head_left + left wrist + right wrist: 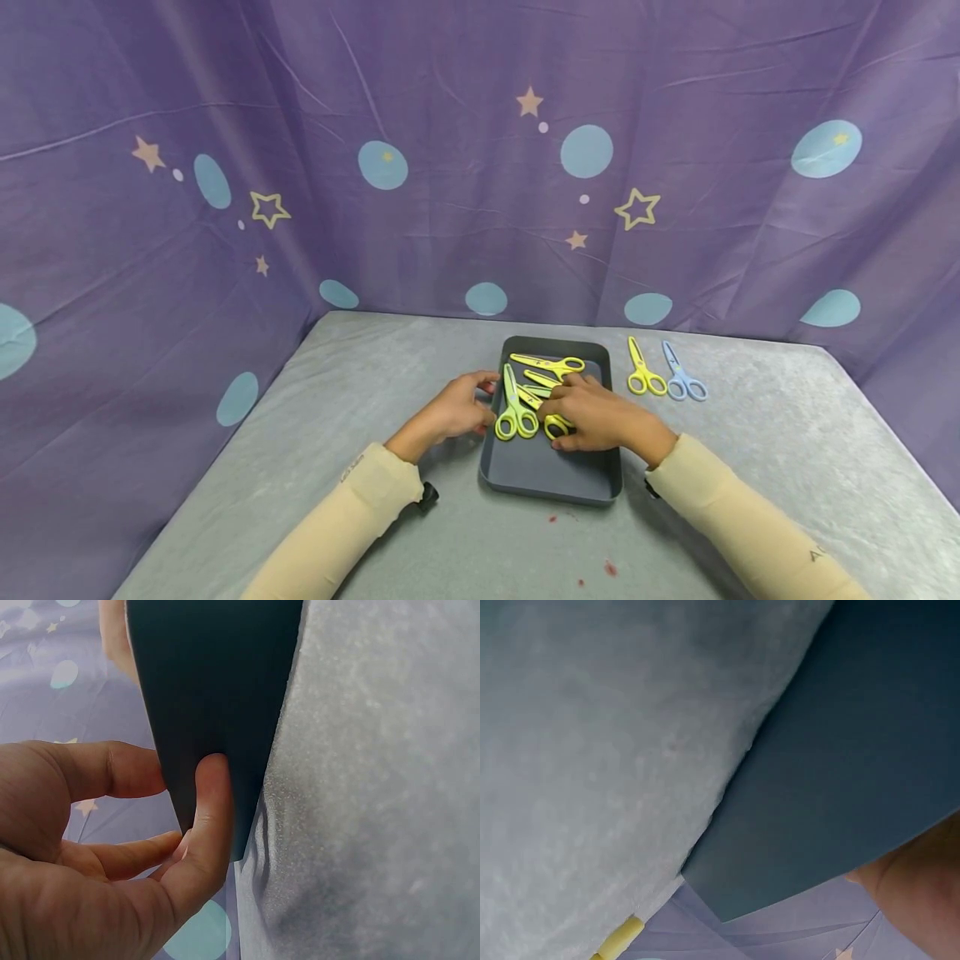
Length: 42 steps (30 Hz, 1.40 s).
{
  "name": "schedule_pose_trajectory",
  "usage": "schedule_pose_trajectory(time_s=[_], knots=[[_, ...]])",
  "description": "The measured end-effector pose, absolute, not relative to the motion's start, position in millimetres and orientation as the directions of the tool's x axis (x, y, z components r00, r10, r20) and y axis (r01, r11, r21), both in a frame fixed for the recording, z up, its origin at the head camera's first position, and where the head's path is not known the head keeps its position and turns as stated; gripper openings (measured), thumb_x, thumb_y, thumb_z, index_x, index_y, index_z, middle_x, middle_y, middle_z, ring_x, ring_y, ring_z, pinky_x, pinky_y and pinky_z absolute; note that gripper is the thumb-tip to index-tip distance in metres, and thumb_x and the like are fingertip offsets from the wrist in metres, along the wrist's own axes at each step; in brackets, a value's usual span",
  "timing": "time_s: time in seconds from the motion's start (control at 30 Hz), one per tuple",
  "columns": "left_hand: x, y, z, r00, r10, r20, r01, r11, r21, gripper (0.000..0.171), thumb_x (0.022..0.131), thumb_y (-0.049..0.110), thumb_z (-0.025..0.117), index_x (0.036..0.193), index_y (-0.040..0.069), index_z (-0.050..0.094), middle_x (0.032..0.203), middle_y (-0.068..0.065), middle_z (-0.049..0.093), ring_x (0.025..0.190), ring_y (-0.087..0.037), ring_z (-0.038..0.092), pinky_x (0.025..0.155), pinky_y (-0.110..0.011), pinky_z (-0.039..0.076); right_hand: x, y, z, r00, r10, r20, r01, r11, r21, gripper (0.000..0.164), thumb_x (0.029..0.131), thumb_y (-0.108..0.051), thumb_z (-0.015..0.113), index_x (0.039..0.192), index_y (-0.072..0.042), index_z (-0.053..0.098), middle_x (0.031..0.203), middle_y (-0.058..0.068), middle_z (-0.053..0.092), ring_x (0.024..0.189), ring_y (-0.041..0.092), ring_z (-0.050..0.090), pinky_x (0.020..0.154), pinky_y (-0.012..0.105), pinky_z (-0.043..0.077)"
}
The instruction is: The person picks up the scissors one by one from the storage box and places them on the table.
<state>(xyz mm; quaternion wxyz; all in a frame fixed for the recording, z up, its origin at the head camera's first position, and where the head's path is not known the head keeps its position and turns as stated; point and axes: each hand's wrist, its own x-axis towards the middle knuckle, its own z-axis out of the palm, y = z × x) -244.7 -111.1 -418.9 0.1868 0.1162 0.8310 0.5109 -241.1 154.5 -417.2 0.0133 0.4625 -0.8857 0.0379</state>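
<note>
A dark grey tray [543, 483] stands on the table with several scissors in it. My left hand [459, 406] grips its left wall; in the left wrist view a fingertip presses the outer wall [225, 690] and other fingers reach over the rim. Inside the tray, my right hand [588, 414] has its fingers curled about the handle of yellow scissors [557, 427], partly hidden under it. Just left of that hand lie yellow-green scissors [516, 412], blades pointing away. Farther back in the tray, yellow scissors [551, 364] lie crosswise. More blades show beside the right fingers.
Right of the tray, yellow scissors [643, 371] and blue scissors [681, 375] lie side by side on the grey cloth-covered table [390, 358]. Purple curtains [450, 233] rise behind the table and along its left. Small red spots mark the cloth in front.
</note>
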Motion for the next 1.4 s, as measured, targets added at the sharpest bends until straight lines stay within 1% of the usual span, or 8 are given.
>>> schedule_pose_trajectory(time_s=[0.17,0.4,0.63,0.87,1.03,1.17,1.3,1.4], knots=[[-244.8,-110.8,-420.0,-0.904,0.381,-0.193,0.003,0.459,0.888,0.073,0.087,-0.008,0.066,0.155,0.003,0.042,0.141,-0.019,0.049,0.079,-0.023,0.068,0.068,-0.040,0.062,-242.3,153.5,-419.5,-0.565,-0.823,0.055,-0.825,0.562,-0.061,0.035,0.087,-0.037,0.081,0.119,-0.024,0.073,0.113,-0.002,0.066,0.099,0.023,0.051,0.081,0.046,0.044],[-243.7,-110.9,-419.3,-0.904,0.381,-0.193,0.007,0.466,0.885,0.072,0.087,-0.007,0.065,0.155,0.003,0.042,0.139,-0.019,0.050,0.078,-0.022,0.067,0.068,-0.041,0.063,-242.6,152.9,-421.6,-0.547,-0.832,0.090,-0.837,0.541,-0.078,0.032,0.087,-0.031,0.081,0.117,-0.023,0.074,0.110,0.000,0.066,0.096,0.022,0.052,0.083,0.044,0.048],[-243.0,-109.9,-418.9,-0.904,0.383,-0.189,0.010,0.461,0.887,0.073,0.086,-0.009,0.065,0.154,0.002,0.042,0.139,-0.020,0.050,0.075,-0.023,0.068,0.067,-0.040,0.062,-242.4,153.5,-421.3,-0.559,-0.825,0.086,-0.829,0.552,-0.088,0.032,0.088,-0.028,0.082,0.118,-0.020,0.075,0.112,0.002,0.066,0.095,0.021,0.052,0.082,0.040,0.047],[-243.1,-110.0,-419.1,-0.905,0.384,-0.185,0.015,0.463,0.886,0.074,0.085,-0.009,0.065,0.154,0.001,0.042,0.139,-0.020,0.050,0.074,-0.022,0.068,0.066,-0.039,0.062,-241.0,155.5,-418.5,-0.578,-0.812,0.080,-0.815,0.570,-0.101,0.031,0.088,-0.025,0.081,0.118,-0.017,0.076,0.108,0.002,0.065,0.094,0.021,0.053,0.084,0.042,0.047],[-243.2,-110.3,-418.4,-0.904,0.386,-0.184,0.018,0.465,0.885,0.074,0.085,-0.009,0.065,0.155,0.002,0.042,0.141,-0.020,0.050,0.073,-0.022,0.067,0.066,-0.040,0.062,-240.5,158.2,-416.7,-0.585,-0.806,0.087,-0.811,0.581,-0.075,0.030,0.087,-0.025,0.082,0.116,-0.018,0.077,0.104,0.002,0.063,0.089,0.020,0.050,0.079,0.038,0.046],[-243.3,-110.5,-417.9,-0.905,0.384,-0.183,0.018,0.464,0.886,0.075,0.085,-0.009,0.064,0.155,0.003,0.042,0.141,-0.020,0.050,0.072,-0.022,0.066,0.066,-0.040,0.062,-240.1,159.0,-415.3,-0.569,-0.811,0.137,-0.821,0.569,-0.042,0.030,0.085,-0.023,0.084,0.113,-0.017,0.078,0.103,0.003,0.062,0.086,0.022,0.050,0.076,0.038,0.047],[-243.5,-110.6,-417.3,-0.906,0.383,-0.180,0.018,0.461,0.887,0.074,0.085,-0.009,0.064,0.155,0.003,0.042,0.140,-0.019,0.050,0.071,-0.021,0.066,0.066,-0.040,0.062,-240.0,158.9,-413.6,-0.559,-0.807,0.189,-0.822,0.569,-0.003,0.030,0.083,-0.023,0.086,0.111,-0.018,0.078,0.104,0.004,0.063,0.089,0.025,0.052,0.076,0.041,0.048],[-243.6,-110.7,-417.2,-0.906,0.384,-0.179,0.020,0.458,0.888,0.074,0.085,-0.010,0.064,0.155,0.002,0.042,0.140,-0.019,0.050,0.072,-0.021,0.067,0.066,-0.040,0.062,-239.6,158.6,-413.0,-0.568,-0.797,0.205,-0.814,0.581,0.005,0.030,0.083,-0.024,0.086,0.111,-0.019,0.078,0.107,0.004,0.063,0.093,0.027,0.053,0.077,0.043,0.047]])
